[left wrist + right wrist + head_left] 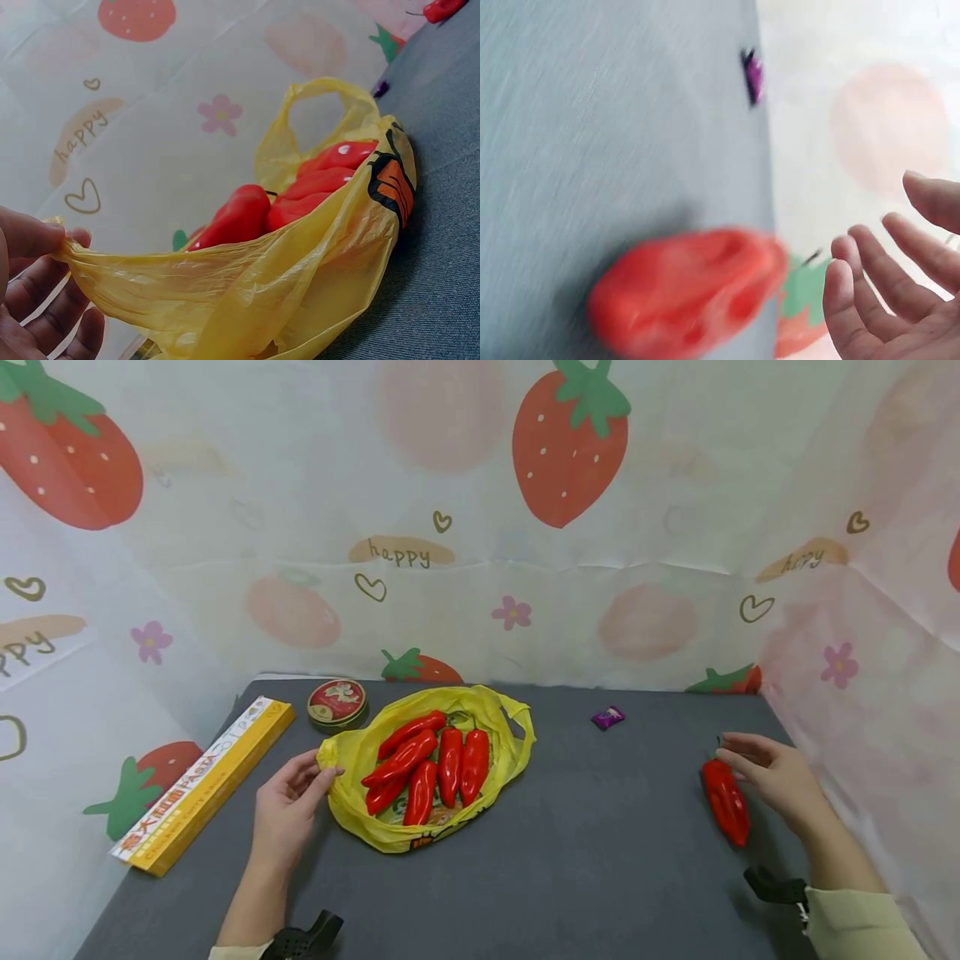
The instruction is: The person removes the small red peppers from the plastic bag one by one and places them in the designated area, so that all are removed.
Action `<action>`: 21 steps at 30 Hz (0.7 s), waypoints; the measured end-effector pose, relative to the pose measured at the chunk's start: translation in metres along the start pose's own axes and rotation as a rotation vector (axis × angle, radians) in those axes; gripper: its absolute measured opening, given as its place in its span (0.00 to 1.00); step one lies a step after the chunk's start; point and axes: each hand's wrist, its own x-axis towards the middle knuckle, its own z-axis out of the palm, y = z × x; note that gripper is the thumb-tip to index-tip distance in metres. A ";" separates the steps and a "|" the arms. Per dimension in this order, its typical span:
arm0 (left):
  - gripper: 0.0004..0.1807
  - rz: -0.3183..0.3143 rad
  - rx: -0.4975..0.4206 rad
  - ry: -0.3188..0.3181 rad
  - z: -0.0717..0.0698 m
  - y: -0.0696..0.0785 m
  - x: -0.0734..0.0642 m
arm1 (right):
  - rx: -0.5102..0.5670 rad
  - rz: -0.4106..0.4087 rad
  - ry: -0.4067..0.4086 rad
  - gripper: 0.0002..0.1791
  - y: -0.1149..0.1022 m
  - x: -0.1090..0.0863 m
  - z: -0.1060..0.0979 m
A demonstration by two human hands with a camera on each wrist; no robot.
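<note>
A yellow plastic bag [352, 810] lies spread with its mouth wide, and several glossy red peppers [474, 764] rest inside it. Thumb and index finger of my left hand [288, 797] pinch the bag's left edge; in the left wrist view this hand [45, 289] draws that edge out taut. Over on the right, a single red pepper [726, 802] is on the table, its stem pointing away. My right hand [776, 781] hovers beside its stem end. In the right wrist view the fingers [900, 292] are spread slightly apart from this blurred pepper [690, 296].
Behind the bag's left side stands a round red-lidded tin [337, 703]. A long yellow pasta box [210, 785] lies along the table's left edge. One small purple wrapped candy [607, 717] sits near the back. Strawberry-printed cloth [480, 527] hangs around the grey table [585, 860].
</note>
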 end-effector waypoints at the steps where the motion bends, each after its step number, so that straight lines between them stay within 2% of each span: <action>1: 0.24 -0.001 0.000 0.000 0.000 0.000 0.000 | 0.004 -0.014 0.003 0.32 -0.006 -0.001 0.002; 8: 0.24 -0.002 -0.005 -0.002 0.001 0.002 -0.001 | 0.021 -0.090 0.011 0.28 -0.046 -0.002 0.026; 14: 0.24 0.007 -0.017 -0.005 0.003 0.001 -0.001 | 0.023 -0.099 -0.033 0.30 -0.075 0.000 0.049; 21: 0.24 0.015 -0.004 -0.014 0.002 -0.002 -0.002 | 0.120 -0.129 -0.089 0.29 -0.098 0.014 0.081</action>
